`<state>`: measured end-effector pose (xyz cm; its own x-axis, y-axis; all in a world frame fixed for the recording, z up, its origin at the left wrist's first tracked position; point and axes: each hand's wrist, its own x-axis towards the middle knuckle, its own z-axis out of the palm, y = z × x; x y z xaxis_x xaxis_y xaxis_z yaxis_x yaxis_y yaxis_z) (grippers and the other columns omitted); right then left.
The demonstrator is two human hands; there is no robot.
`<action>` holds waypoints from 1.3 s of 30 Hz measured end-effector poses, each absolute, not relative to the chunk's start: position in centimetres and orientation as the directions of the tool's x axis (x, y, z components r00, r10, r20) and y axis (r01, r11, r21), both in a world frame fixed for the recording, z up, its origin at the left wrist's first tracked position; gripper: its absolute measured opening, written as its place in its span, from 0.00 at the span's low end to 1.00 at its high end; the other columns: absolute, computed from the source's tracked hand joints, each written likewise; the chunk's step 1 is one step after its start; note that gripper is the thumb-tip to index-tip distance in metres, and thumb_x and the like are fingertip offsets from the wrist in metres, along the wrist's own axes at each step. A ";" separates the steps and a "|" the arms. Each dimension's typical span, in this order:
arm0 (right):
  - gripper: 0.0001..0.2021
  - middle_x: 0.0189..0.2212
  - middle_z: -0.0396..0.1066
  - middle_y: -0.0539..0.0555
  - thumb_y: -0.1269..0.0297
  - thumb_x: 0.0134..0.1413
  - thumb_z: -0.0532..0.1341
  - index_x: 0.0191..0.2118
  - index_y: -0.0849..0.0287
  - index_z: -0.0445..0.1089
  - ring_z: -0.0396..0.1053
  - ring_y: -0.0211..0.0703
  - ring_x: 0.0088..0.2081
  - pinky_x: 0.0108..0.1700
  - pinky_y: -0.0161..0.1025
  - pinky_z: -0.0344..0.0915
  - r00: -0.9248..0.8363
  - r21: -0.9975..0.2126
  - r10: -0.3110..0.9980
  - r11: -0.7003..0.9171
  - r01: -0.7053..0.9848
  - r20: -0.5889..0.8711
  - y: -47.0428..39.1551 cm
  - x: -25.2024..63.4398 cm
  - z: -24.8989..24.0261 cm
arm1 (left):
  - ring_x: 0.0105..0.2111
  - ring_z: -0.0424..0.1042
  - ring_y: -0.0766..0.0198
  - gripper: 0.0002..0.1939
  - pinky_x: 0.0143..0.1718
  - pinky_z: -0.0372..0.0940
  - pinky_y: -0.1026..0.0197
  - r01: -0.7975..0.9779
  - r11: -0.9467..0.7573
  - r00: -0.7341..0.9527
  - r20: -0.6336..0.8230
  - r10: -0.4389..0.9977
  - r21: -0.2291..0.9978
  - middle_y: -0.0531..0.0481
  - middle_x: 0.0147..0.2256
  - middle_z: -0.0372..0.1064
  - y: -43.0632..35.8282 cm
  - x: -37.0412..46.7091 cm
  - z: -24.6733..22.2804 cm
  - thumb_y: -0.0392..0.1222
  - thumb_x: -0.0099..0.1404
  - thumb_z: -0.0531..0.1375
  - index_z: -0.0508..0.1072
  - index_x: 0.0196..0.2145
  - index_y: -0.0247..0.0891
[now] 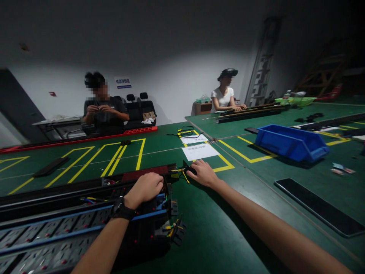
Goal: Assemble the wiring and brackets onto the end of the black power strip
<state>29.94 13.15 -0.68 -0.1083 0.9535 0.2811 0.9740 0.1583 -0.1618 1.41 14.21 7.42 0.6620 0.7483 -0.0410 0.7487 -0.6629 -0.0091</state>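
Note:
Long black strips (54,230) lie side by side at the left, their grey segments dotted red and edged with blue. My left hand (145,186), with a watch (122,207) at the wrist, curls over the right end of a far strip. Its fingertips are partly hidden. Just beyond that end, my right hand (203,173) is closed on a small black end piece (186,166). Yellow wires (184,176) run between this piece and the strip. Nearer me, another black end piece (179,230) hangs from wires at a strip's end.
A blue bin (291,142) and a phone (319,207) are on the green table at the right. Paper labels (199,151) and a black cable (186,131) lie ahead. Two people (105,108) work across the table, one at the left and one (224,97) farther right.

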 end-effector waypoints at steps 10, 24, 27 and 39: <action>0.13 0.51 0.77 0.59 0.56 0.69 0.62 0.45 0.58 0.80 0.70 0.51 0.53 0.56 0.44 0.64 -0.256 -0.232 0.903 0.346 0.909 0.344 13.4 30.4 -1.3 | 0.44 0.79 0.51 0.17 0.44 0.69 0.55 0.753 -0.658 0.657 -0.043 0.752 -0.012 0.43 0.41 0.81 14.1 1.4 7.6 0.37 0.72 0.51 0.79 0.35 0.40; 0.24 0.48 0.79 0.61 0.46 0.72 0.58 0.58 0.59 0.76 0.75 0.54 0.50 0.53 0.44 0.68 0.006 -0.496 0.922 0.204 0.844 0.388 13.5 26.4 -1.8 | 0.45 0.80 0.49 0.17 0.45 0.70 0.53 0.749 -0.662 0.662 -0.024 0.749 -0.012 0.42 0.42 0.82 14.2 1.5 7.3 0.37 0.73 0.51 0.80 0.36 0.39; 0.20 0.45 0.79 0.59 0.50 0.73 0.57 0.55 0.57 0.77 0.76 0.53 0.48 0.53 0.45 0.68 -0.068 -0.532 0.908 0.300 0.792 0.412 13.9 26.6 -2.6 | 0.45 0.80 0.49 0.17 0.45 0.70 0.53 0.746 -0.665 0.665 -0.017 0.747 -0.026 0.42 0.42 0.82 14.3 1.4 7.1 0.37 0.73 0.51 0.80 0.36 0.39; 0.20 0.50 0.79 0.59 0.68 0.60 0.63 0.58 0.55 0.75 0.76 0.52 0.50 0.55 0.48 0.70 -0.090 -0.591 0.872 0.398 0.702 0.481 14.3 27.5 -3.9 | 0.45 0.80 0.51 0.17 0.46 0.70 0.55 0.751 -0.660 0.660 -0.016 0.751 -0.027 0.43 0.42 0.82 14.2 1.2 7.1 0.37 0.74 0.52 0.80 0.36 0.39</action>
